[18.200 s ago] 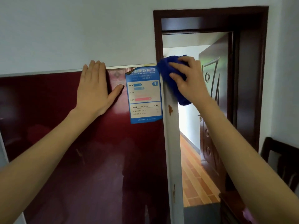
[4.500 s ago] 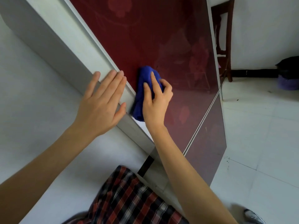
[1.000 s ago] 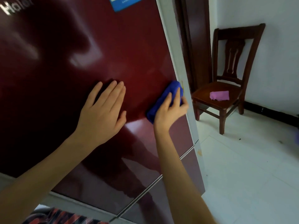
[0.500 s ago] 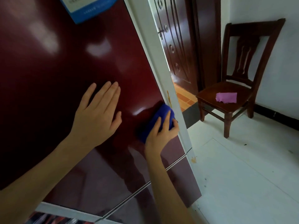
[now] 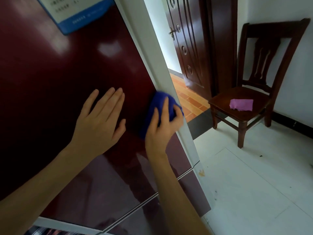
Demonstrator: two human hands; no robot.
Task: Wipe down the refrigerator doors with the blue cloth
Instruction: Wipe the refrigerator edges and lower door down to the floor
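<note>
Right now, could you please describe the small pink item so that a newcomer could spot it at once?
Find the dark wooden chair against the white wall, right of the open doorway. On its seat lies a folded pink cloth. It is the only pink thing in view; the other cloth, blue, is against the refrigerator.

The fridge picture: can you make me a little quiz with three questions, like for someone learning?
1. True or false: the left hand lies flat on the red fridge door.
2. Which hand presses the blue cloth on the door? A) left B) right C) both
3. Fill in: the purple cloth lies on the seat of the wooden ____.

Key: 1 true; 2 B; 3 chair.
</note>
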